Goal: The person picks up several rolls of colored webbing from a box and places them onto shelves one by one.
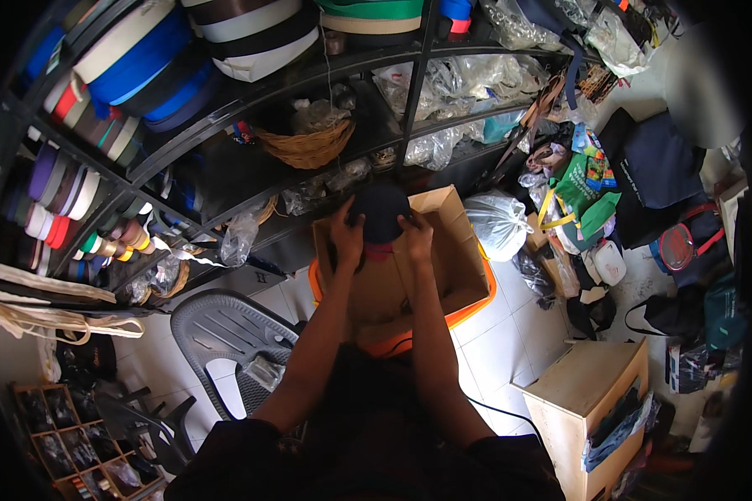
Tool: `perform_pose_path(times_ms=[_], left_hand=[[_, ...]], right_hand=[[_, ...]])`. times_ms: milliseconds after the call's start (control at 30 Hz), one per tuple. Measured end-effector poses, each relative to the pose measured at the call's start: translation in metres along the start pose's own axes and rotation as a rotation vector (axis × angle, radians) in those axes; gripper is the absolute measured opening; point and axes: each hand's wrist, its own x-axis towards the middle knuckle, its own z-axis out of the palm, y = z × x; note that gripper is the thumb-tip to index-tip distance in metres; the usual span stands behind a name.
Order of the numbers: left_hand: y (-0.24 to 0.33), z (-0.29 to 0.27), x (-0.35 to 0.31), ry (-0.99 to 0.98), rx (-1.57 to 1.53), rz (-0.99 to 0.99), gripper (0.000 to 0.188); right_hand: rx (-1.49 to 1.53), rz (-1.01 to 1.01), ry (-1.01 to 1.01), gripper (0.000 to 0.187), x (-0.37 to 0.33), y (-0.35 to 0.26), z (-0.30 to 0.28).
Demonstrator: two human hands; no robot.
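Observation:
Both my arms reach forward over an open cardboard box (pixel 464 238) set in an orange tub (pixel 479 306). At the box's far side I hold up a dark navy, rounded item (pixel 379 215) that looks like a cap. A dark red part (pixel 379 250) shows at its lower edge. My left hand (pixel 348 234) grips its left side, thumb toward the middle. On its right side my right hand (pixel 418 235) closes in the same way. Fingers behind the item are partly hidden. Inside the box, bare brown walls and shadow show; its bottom is hard to make out.
Black shelving (pixel 259 83) with webbing rolls (pixel 146 63) and a wicker basket (pixel 307 146) stands ahead. A grey plastic chair (pixel 226 334) is at left. On the right are a tied plastic bag (pixel 499 224), several heaped bags (pixel 581 196) and a wooden cabinet (pixel 589 380).

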Motion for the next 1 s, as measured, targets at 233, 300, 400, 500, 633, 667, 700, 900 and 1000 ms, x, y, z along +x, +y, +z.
perform_pose_path(times_ms=[233,300,400,500,633,667,700,900,1000], left_hand=[[0.039,-0.011,0.026,0.129,-0.211,0.084,0.042],[0.039,-0.012,0.036,0.134,-0.228,0.092,0.042],[0.041,-0.015,0.043,0.193,-0.245,0.123,0.045],[0.059,-0.015,0.043,0.36,-0.296,0.175,0.05],[0.108,-0.002,0.023,0.396,-0.401,0.062,0.05],[0.118,0.0,0.016,0.369,-0.417,0.02,0.049],[0.124,-0.003,0.016,0.362,-0.435,-0.014,0.048],[0.153,-0.026,0.028,0.424,-0.537,0.042,0.044],[0.172,-0.038,0.046,0.44,-0.678,0.185,0.042]], right_hand=[[0.121,0.148,0.023,0.05,0.0,-0.075,0.009],[0.184,0.132,0.0,0.052,0.0,-0.087,0.013],[0.227,0.119,0.013,0.052,-0.003,-0.107,0.02],[0.221,0.069,0.092,0.049,-0.001,-0.124,0.033],[0.334,0.016,0.248,0.053,0.002,-0.132,0.042],[0.396,0.026,0.274,0.057,0.0,-0.133,0.041],[0.459,0.032,0.278,0.06,-0.006,-0.14,0.052],[0.521,-0.06,0.155,0.075,-0.033,-0.195,0.07],[0.446,-0.16,-0.025,0.079,-0.036,-0.235,0.058]])
